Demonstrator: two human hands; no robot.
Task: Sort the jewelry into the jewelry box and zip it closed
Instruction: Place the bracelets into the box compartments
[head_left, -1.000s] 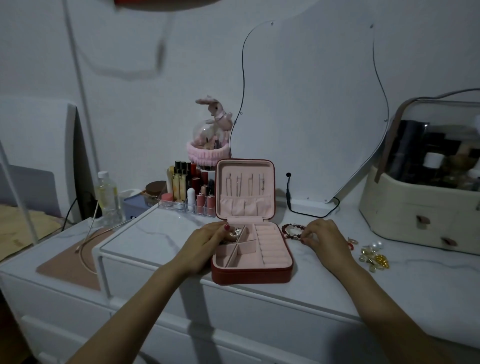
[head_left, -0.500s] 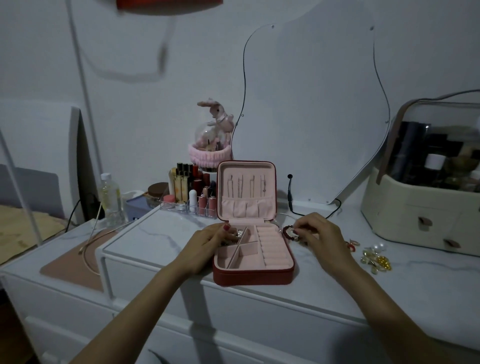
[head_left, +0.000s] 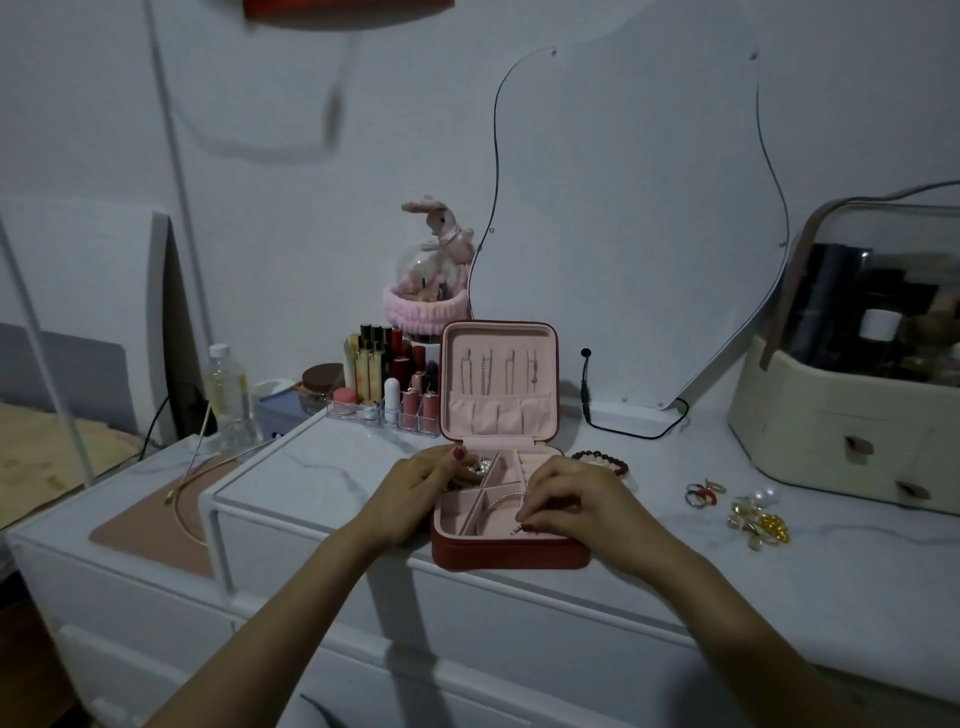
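A white dresser top (head_left: 675, 561) carries an open red jewelry box (head_left: 511, 553) at its front edge, pink-lined, lid standing upright. The left hand (head_left: 415, 493) rests against the box's left wall, fingertips curled into the back-left compartment among small pieces there; whether it grips any, I cannot tell. The right hand (head_left: 576, 499) hovers over the front of the tray, fingers pinched narrow on a thin chain bracelet (head_left: 506, 499) that trails across a divider. A beaded bracelet (head_left: 602, 460) lies just beside the box's back-right corner; rings (head_left: 701, 493) and gold and pearl pieces (head_left: 756, 519) wait near the right edge. The chain probably wants lowering and coiling fully inside one compartment, clear of the zipper edge.
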